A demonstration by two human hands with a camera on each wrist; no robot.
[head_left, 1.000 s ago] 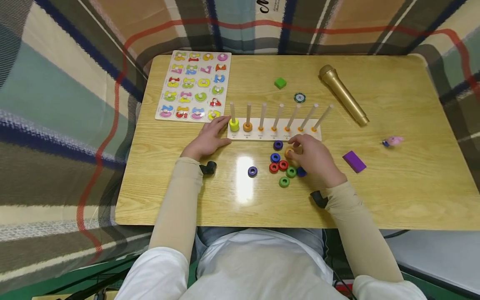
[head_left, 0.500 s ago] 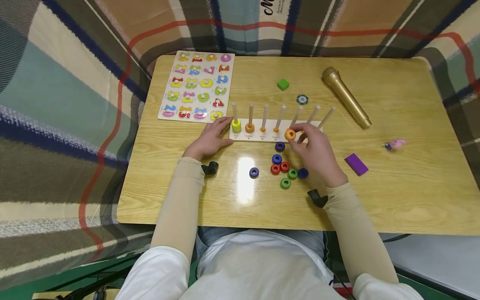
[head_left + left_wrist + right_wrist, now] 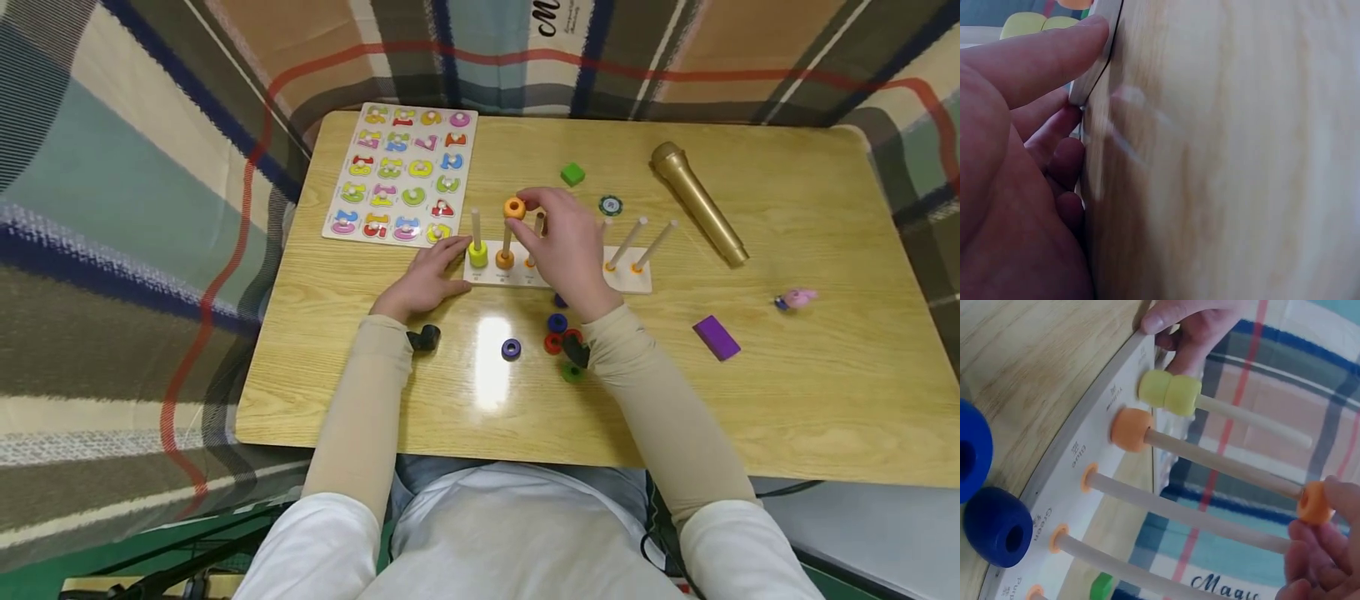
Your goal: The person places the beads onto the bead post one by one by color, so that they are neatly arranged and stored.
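Crowding the pegboard (image 3: 630, 282): loose rings (image 3: 511, 348) (microphone (image 3: 698, 202) behind).

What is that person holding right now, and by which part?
The right hand pinches an orange ring by its outer rim, at the top of a peg. The left hand rests against the peg board.

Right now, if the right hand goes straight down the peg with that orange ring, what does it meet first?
Probably the orange ring already seated at that peg's base; the right hand holds its ring at the tip, shaft between bare.
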